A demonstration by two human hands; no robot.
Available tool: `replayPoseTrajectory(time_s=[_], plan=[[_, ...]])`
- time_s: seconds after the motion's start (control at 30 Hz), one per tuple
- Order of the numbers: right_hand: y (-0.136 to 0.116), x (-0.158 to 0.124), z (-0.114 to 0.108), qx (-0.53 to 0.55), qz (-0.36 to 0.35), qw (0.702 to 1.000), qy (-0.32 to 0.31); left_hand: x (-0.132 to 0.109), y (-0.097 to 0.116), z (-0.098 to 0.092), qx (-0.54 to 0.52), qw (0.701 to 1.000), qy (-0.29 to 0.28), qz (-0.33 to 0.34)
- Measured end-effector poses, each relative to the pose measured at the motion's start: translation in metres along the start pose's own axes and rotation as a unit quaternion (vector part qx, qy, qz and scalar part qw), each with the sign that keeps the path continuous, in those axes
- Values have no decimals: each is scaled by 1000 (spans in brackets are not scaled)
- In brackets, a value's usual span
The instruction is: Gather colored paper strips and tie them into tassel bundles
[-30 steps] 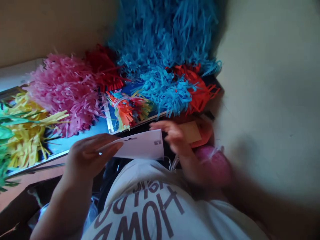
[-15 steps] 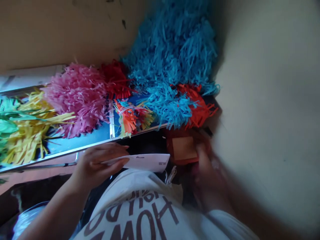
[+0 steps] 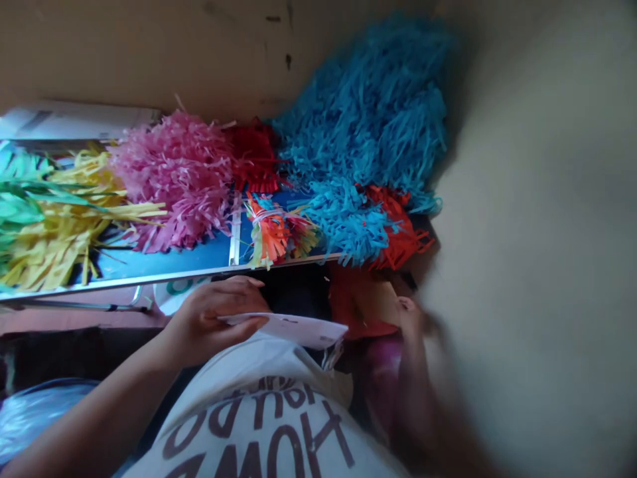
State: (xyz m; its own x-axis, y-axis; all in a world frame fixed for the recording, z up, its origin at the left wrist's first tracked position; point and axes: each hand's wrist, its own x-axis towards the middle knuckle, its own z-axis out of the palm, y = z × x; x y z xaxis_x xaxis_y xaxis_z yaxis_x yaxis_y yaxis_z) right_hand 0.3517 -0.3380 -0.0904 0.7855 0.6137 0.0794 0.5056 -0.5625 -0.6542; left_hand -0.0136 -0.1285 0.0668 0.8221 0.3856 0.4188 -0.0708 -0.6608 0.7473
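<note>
My left hand point(image 3: 213, 315) pinches a white sheet of paper point(image 3: 298, 328) by its left end, just above my white printed shirt point(image 3: 269, 425). My right hand point(image 3: 411, 318) is blurred by motion low at the right, next to a stack of red and orange paper point(image 3: 361, 302); its fingers do not show clearly. Bundles of shredded paper fringe lie on the blue table point(image 3: 164, 262) beyond: pink point(image 3: 174, 179), blue point(image 3: 368, 139), red point(image 3: 256, 156), yellow point(image 3: 60, 232) and a small multicoloured tied bundle point(image 3: 276, 232).
Green fringe point(image 3: 17, 199) sits at the far left edge. A beige wall point(image 3: 537, 232) fills the right side. A white item with green print point(image 3: 169, 295) lies under the table's metal edge. Something pale blue point(image 3: 34, 411) is at bottom left.
The view has shifted, so the table sits lower in frame. My right hand left the white sheet and dropped to the red and orange stack. The left hand keeps the sheet, now nearly edge-on.
</note>
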Motion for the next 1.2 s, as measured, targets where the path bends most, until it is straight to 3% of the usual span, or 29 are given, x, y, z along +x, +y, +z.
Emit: replayPoseTrajectory(time_s=[0.1, 0.2, 0.33, 0.43, 0.53, 0.63, 0.87, 1.07, 1.2], plan=[[-39, -1, -37, -15, -39, 998, -38, 5, 3, 4, -25, 998, -44, 34], [-120, -13, -64, -10, -206, 974, -90, 17, 8, 9, -27, 997, -69, 34], [-223, -27, -66, 23, -372, 911, -175, 22, 11, 9, -75, 993, -86, 32], [-262, -29, -52, 34, -425, 877, -223, 9, 6, 3, -123, 991, -55, -2], [-278, -24, -41, 5, -461, 852, -247, -11, -2, -3, -153, 986, 25, -65], [-288, -17, -38, -19, -466, 844, -265, -26, -10, -9, -179, 975, 65, -115], [-305, -5, -32, -28, -329, 871, -364, -38, -25, -12, -224, 955, 99, -167], [-317, -2, -32, -63, -330, 873, -354, -44, -29, -13, -248, 947, 118, -167], [-320, -3, -37, -22, -249, 897, -364, -46, -32, -13, -251, 942, 135, -177]])
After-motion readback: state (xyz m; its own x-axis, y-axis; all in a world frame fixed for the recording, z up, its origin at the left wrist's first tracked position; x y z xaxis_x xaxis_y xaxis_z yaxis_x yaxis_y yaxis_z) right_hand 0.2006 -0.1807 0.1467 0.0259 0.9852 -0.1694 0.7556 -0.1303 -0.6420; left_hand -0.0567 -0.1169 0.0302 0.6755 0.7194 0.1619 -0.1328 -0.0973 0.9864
